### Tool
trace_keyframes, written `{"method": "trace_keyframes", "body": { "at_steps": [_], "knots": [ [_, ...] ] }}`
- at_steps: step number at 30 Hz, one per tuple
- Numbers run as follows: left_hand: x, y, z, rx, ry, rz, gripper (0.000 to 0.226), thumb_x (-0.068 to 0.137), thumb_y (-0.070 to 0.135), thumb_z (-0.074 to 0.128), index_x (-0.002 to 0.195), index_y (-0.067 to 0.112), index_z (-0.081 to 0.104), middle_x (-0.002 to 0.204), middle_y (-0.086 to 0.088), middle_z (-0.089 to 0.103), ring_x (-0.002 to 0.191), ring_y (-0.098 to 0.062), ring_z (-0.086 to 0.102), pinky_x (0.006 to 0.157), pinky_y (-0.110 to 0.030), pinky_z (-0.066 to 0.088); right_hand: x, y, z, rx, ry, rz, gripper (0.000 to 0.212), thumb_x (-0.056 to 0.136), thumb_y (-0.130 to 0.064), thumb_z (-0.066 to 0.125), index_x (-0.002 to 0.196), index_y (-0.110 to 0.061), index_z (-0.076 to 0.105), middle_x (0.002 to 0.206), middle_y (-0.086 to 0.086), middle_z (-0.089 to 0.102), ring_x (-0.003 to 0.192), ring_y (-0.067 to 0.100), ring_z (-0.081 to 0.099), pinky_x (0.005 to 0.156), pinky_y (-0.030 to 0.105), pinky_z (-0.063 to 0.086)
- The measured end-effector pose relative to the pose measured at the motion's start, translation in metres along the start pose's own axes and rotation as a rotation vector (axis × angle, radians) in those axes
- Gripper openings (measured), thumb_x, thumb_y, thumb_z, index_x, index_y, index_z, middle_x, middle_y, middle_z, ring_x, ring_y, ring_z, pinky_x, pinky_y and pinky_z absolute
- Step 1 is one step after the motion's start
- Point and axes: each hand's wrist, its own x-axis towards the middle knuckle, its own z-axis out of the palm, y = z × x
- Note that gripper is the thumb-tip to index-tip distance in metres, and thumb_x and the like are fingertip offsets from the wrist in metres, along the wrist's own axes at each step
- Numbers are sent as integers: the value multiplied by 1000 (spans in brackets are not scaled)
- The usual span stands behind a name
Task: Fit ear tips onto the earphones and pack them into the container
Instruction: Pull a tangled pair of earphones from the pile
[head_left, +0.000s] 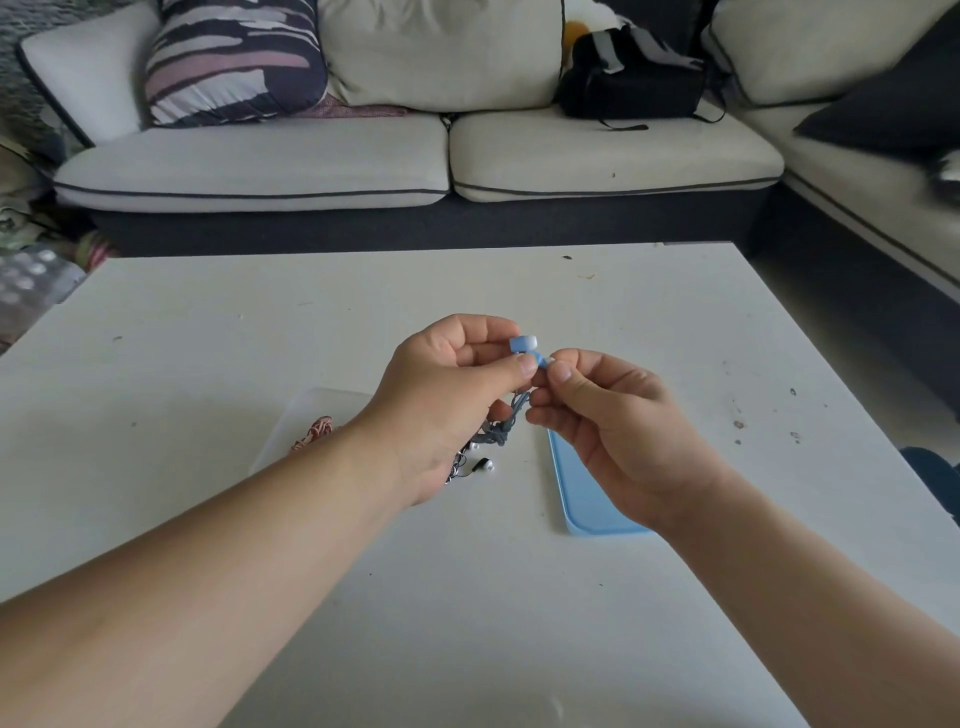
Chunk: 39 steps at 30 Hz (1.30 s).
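Note:
My left hand (447, 395) pinches a blue earphone (524, 347) between thumb and fingers, above the white table (208, 364). My right hand (608, 421) pinches the small pale tip end (548, 359) of the same earphone. Its blue-grey cable (506, 423) hangs bundled between the hands. Below lies a black earphone set with white tips (480, 464), partly hidden by my left hand. A clear container (317, 405) holding a pink-red cable (314, 434) sits behind my left forearm. Its blue lid (584, 499) lies under my right hand.
A grey-and-white sofa (363, 161) runs along the far side of the table, with a striped cushion (234, 62) and a black bag (631, 78). A second sofa section (857, 171) lies at the right.

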Motion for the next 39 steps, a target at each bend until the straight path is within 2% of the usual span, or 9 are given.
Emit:
{"method": "trace_keyframes", "body": {
  "at_steps": [7,11,15,19,21,25,29,36,39],
  "knots": [
    [1,1,3,-11,23,-23,24,88,7,79,108,19,71,99,0,80,78,-9,73,60,-23,48,-1,4,1,25,0,-8,17,101,2,52,92,3,66,80,12,69,75,21,65,73,27,59],
    [-3,0,8,72,68,72,22,89,7,78,105,21,71,93,4,79,73,-4,72,57,-17,51,0,7,0,57,8,-15,15,101,0,53,94,3,66,86,13,67,81,22,65,77,27,59],
    [-6,-1,10,107,82,138,23,90,7,76,105,22,69,97,6,78,71,-2,69,60,-19,55,-2,6,1,91,-6,-17,15,100,-1,54,94,3,67,88,12,70,83,20,69,79,27,59],
    [-6,-2,10,31,92,76,22,90,7,77,104,21,69,97,3,79,69,-5,69,58,-18,53,-2,7,1,119,17,-5,12,94,-1,60,99,6,69,93,17,71,89,27,70,81,29,59],
    [-6,-3,9,17,90,62,21,90,7,77,104,21,69,98,2,79,72,-5,69,59,-17,53,-1,8,1,127,35,-3,18,88,-4,66,102,8,69,97,21,70,93,31,69,83,31,59],
    [-4,-3,8,22,94,58,21,90,8,77,105,21,69,98,3,79,76,-5,73,58,-16,51,-1,6,2,95,58,-2,20,80,-6,72,96,6,72,91,20,72,90,30,70,83,33,61],
    [-4,-4,7,24,93,53,21,90,8,77,104,22,69,98,3,79,76,-6,73,59,-18,52,-1,5,3,65,91,-11,6,87,0,69,89,3,74,87,19,72,88,30,70,86,36,62],
    [-6,-1,9,21,74,65,21,90,9,77,104,22,69,96,4,80,78,-7,74,63,-21,53,-1,6,3,64,38,-24,24,93,-6,65,106,13,67,96,25,67,95,39,66,88,37,60],
    [-6,-1,9,15,70,65,21,90,9,77,105,21,69,97,3,80,81,-10,75,62,-20,53,-1,5,4,84,-2,-12,21,99,-2,56,109,15,64,95,24,67,86,34,70,77,30,59]
  ]
}}
